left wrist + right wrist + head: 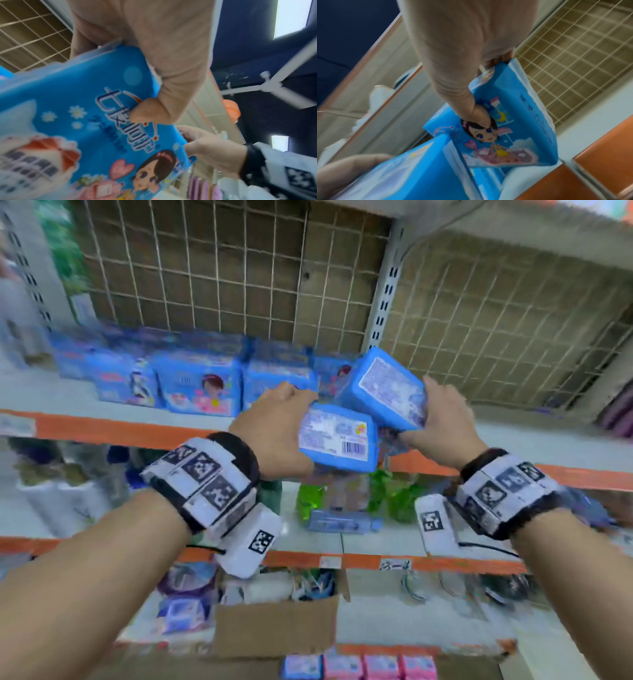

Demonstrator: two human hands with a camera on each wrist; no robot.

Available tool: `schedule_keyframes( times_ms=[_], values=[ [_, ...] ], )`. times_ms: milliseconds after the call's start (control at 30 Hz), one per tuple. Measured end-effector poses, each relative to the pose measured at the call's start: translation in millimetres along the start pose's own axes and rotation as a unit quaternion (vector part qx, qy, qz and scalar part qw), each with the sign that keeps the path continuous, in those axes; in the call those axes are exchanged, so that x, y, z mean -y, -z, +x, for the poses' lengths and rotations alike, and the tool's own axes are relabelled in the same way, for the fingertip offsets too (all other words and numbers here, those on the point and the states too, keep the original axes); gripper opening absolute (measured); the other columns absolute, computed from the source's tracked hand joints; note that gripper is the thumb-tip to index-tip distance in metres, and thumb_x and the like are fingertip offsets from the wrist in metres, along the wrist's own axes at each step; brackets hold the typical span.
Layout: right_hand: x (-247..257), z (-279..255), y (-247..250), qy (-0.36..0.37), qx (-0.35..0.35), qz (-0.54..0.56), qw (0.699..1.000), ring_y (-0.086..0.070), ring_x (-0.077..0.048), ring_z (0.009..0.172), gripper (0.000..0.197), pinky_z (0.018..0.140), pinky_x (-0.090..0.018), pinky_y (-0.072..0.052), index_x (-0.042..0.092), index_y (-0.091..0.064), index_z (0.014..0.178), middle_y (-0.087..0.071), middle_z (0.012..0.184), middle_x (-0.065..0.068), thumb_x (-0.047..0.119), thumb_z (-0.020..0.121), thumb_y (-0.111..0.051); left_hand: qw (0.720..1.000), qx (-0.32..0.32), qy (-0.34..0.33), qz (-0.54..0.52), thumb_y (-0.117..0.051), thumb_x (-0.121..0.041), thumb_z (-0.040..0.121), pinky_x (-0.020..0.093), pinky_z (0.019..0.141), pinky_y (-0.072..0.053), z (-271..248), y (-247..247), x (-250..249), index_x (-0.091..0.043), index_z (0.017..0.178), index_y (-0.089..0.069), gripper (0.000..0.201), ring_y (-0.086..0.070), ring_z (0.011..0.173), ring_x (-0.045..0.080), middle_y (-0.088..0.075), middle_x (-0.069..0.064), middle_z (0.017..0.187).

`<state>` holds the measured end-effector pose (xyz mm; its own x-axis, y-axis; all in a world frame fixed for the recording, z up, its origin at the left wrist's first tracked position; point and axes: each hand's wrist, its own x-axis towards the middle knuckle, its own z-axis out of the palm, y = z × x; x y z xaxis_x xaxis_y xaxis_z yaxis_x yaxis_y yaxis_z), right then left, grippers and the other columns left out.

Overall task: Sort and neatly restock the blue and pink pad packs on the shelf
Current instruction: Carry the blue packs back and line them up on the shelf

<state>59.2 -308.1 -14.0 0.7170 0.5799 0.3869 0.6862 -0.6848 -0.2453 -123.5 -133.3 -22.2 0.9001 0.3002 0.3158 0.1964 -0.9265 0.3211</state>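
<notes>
Head view faces the shelf point(102, 424); wrist views look close along both hands.

The left hand point(274, 426) grips a blue pad pack point(337, 438) with its barcode side facing the camera, and the right hand point(442, 422) grips a second blue pack point(385, 388), tilted, just above and touching the first. Both are held in front of the upper shelf point(102, 431), where a row of blue packs point(191, 385) stands against the wire grid point(222, 268). Below, a cardboard box point(274, 625) sits near pink packs point(380, 666).
</notes>
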Motion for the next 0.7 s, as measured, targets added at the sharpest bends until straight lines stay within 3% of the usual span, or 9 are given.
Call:
schedule_keyframes(
  times_ms=[133,233,333,433,567,700],
  values=[
    [-7.5,26.9,-9.6,-0.051,0.033,-0.034,0.998,-0.048,-0.033,0.108,0.076,0.086,-0.036,-0.039,0.011,-0.042,0.123,-0.051,0.115,-0.014,0.038,0.061,-0.079,0.996,0.052,0.06,0.04,-0.069,-0.02,0.069,0.039,0.1,-0.039,32.5,-17.9,6.6,-0.021,0.141,-0.031,0.081,-0.034,0.125,0.03,-0.033,0.007,0.132],
    [-7.3,46.8,-19.8,-0.037,0.057,-0.066,0.996,-0.046,-0.032,0.111,0.077,0.09,-0.036,-0.038,0.015,-0.041,0.126,-0.048,0.118,-0.013,0.042,0.063,-0.077,0.992,0.057,0.083,0.08,-0.063,-0.019,0.073,0.043,0.103,-0.036,48.8,-24.7,11.8,-0.026,0.142,-0.028,0.077,-0.027,0.13,0.029,-0.028,0.005,0.14],
    [-3.4,68.0,-32.1,-0.008,0.091,-0.089,0.992,-0.045,-0.033,0.112,0.078,0.091,-0.036,-0.038,0.014,-0.039,0.129,-0.046,0.118,-0.013,0.039,0.066,-0.078,0.97,0.07,0.122,0.197,-0.063,-0.027,0.077,0.047,0.102,-0.033,57.3,-33.5,11.5,-0.03,0.143,-0.018,0.08,-0.022,0.133,0.031,-0.023,0.007,0.145],
    [2.4,89.7,-48.6,0.005,0.153,-0.125,0.98,-0.041,-0.033,0.121,0.09,0.097,-0.038,-0.039,0.011,-0.025,0.142,-0.042,0.128,-0.015,0.035,0.072,-0.076,0.961,0.088,0.168,0.201,-0.063,-0.023,0.077,0.052,0.104,-0.028,63.2,-44.4,13.2,-0.033,0.145,-0.003,0.091,-0.012,0.139,0.033,-0.009,0.006,0.152],
    [3.2,129.5,-63.5,0.019,0.2,-0.172,0.964,-0.05,-0.031,0.115,0.045,0.087,-0.034,-0.043,0.006,-0.042,0.13,-0.051,0.127,-0.016,0.02,0.089,-0.055,0.955,0.118,0.195,0.187,-0.068,-0.027,0.075,0.056,0.106,-0.023,82.0,-43.6,20.6,-0.034,0.145,0.006,0.102,-0.006,0.141,0.035,0.001,0.002,0.154],
    [2.8,160.0,-77.9,0.039,0.204,-0.192,0.959,-0.056,-0.03,0.109,0.046,0.078,-0.034,-0.048,0.011,-0.04,0.136,-0.056,0.125,-0.014,0.013,0.091,-0.049,0.957,0.101,0.196,0.187,-0.068,-0.029,0.073,0.054,0.105,-0.025,85.2,-49.2,23.7,-0.034,0.145,0.005,0.103,-0.009,0.139,0.034,0.0,0.002,0.153]
  ],
)
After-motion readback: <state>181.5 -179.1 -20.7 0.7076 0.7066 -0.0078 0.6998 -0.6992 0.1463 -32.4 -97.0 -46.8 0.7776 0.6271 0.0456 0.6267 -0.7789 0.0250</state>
